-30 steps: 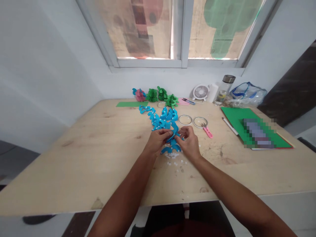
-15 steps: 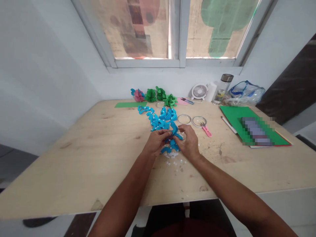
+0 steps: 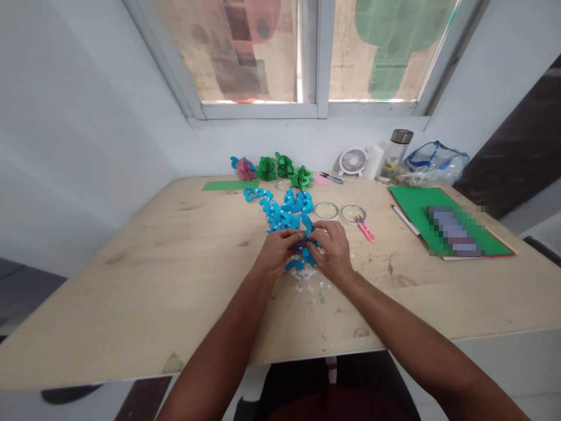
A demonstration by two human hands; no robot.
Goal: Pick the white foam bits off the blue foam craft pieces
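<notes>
My left hand [image 3: 277, 251] and my right hand [image 3: 333, 251] meet over the middle of the wooden table [image 3: 131, 280], fingers pinched together on a curved blue paper piece [image 3: 307, 224]. More blue paper cut-outs [image 3: 280, 209] with white dots lie in a trail just beyond my hands. Another blue piece [image 3: 296, 264] lies below my fingers. Small white scraps [image 3: 309, 279] are scattered near my wrists.
Green and pink paper flowers [image 3: 280, 168] sit at the back by the wall. Two tape rings [image 3: 326, 210] and pink snips [image 3: 366, 229] lie to the right. Green paper sheets [image 3: 416, 204], a pen [image 3: 405, 221], a small fan [image 3: 353, 161], a jar [image 3: 397, 149] and a plastic bag [image 3: 433, 166] fill the right side.
My right hand has moved left toward my left hand, closing in on the blue piece. The view has shifted slightly.
</notes>
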